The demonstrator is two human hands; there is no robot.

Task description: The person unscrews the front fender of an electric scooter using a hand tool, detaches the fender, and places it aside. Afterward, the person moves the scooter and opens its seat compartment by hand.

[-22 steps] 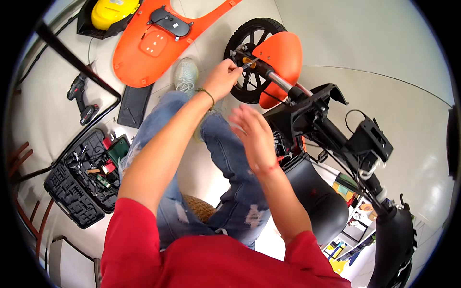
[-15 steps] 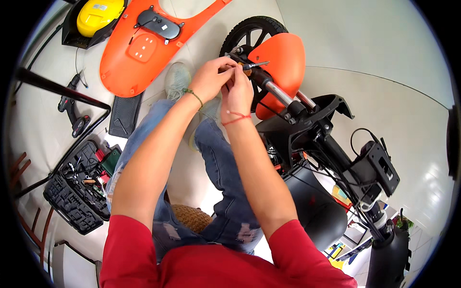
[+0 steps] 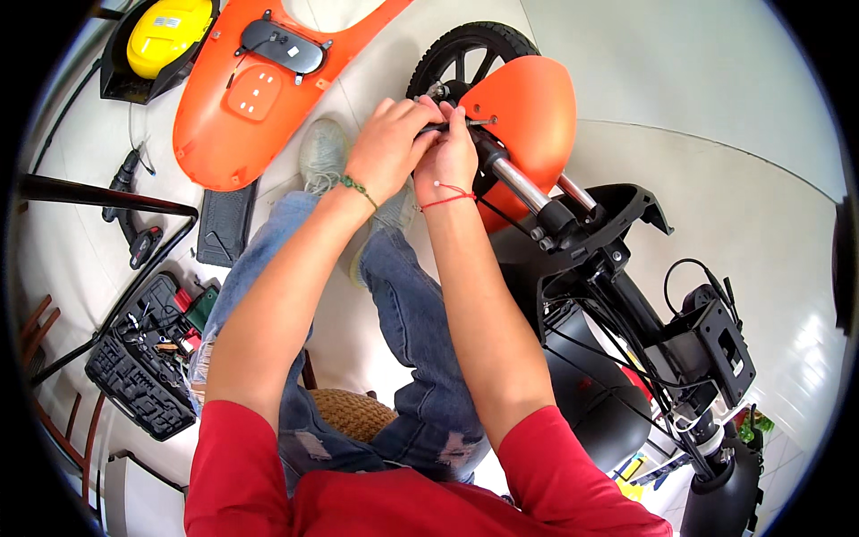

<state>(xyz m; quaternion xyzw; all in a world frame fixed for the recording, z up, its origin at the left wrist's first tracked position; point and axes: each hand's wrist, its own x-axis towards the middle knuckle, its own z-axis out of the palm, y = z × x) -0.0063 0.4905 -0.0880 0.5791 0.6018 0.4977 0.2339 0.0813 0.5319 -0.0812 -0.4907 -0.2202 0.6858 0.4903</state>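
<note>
Both hands are together at the orange front fender (image 3: 535,98) of a two-wheeled vehicle. My left hand (image 3: 386,148), with a green bracelet at its wrist, is closed round the dark handle of what looks like a screwdriver (image 3: 433,130). Its thin metal shaft points right, and the tip meets the fender near a small hole or screw. My right hand (image 3: 450,159), a red string on its wrist, is closed by the front part of the tool, its fingers pinched around it. Fingers partly hide the tool. Beyond the hands is the black front wheel (image 3: 465,63); beside them runs a silver fork tube (image 3: 521,185).
A large orange body panel (image 3: 210,134) lies on the floor at far left, near a yellow helmet (image 3: 165,31) in a black holder. A cordless drill (image 3: 130,210), an open tool case (image 3: 134,376) and a black metal frame (image 3: 107,197) are left. The black seat (image 3: 595,394) is near my right arm.
The screwdriver's tip has come against the fender; before, it showed in front of it. My hands have closed further over the tool. The whole view has shifted slightly.
</note>
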